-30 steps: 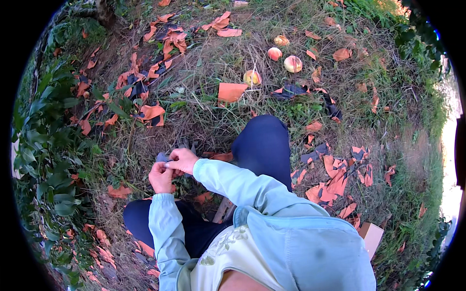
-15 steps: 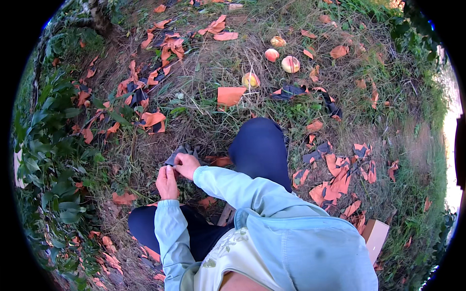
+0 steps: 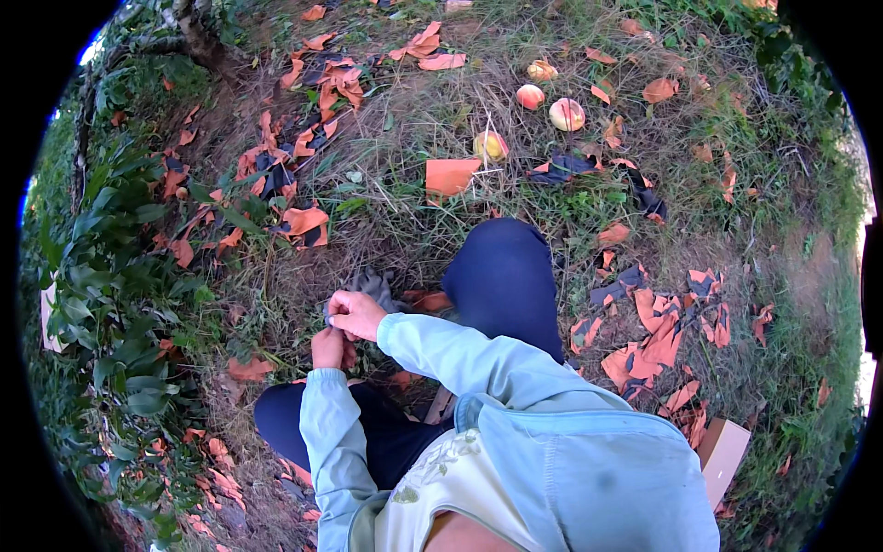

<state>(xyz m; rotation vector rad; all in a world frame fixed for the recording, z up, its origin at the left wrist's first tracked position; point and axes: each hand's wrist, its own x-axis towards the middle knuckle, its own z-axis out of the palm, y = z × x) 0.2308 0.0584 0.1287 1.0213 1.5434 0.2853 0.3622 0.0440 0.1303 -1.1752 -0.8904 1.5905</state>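
Observation:
Above my bent left leg, my two hands meet in front of my body. The fingers of my right hand [image 3: 357,315] are pinched together just over my left hand [image 3: 332,350], whose fingers are curled closed. A small dark bit shows between the fingertips; what it is I cannot make out. Right beyond the hands lies a crumpled grey cloth [image 3: 375,287], perhaps a glove, on the grass. An orange scrap [image 3: 428,301] sits beside it, next to my right knee [image 3: 501,262].
Ahead lie several peaches [image 3: 567,115] and a flat orange paper square [image 3: 451,178]. Torn orange and black paper pieces [image 3: 655,336] litter the ground. A leafy branch [image 3: 129,331] crowds the left, near a tree trunk [image 3: 204,41]. At my right stands a cardboard box [image 3: 722,460].
Grey material that was at my fingertips no longer shows there as a large piece. My left hand has drawn down and curled closed, with the right fingers staying close to it. The view has shifted slightly.

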